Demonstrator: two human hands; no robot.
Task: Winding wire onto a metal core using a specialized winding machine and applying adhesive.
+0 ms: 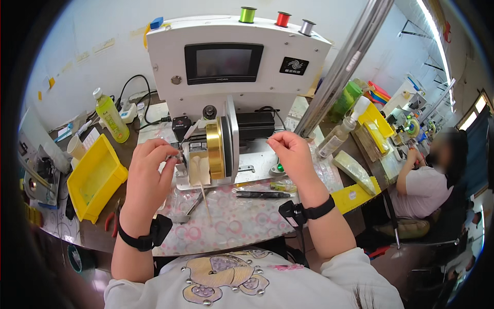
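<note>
Brass wheel (215,150) sits centre frame, likely so we can reach both sides. Our left grip (152,160) is by the metal block (197,148), can't tell if pinching; right grip (292,155) pressed together, nothing visible inside.

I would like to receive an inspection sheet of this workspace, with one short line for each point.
Surface: patterned cover with pink circles on the bench.
Work things: white machine with dark screen and gold-coloured wheel.
Clutter: yellow tray, capped bottle and red-handled pliers at left; black tool in front of the machine.
Hands: left hand left of the wheel, fingers curled; right hand on the other side, fingertips close together. Whether either holds something is unclear.
Cables: black cable left of the machine.
Surroundings: another person seated at right.
</note>
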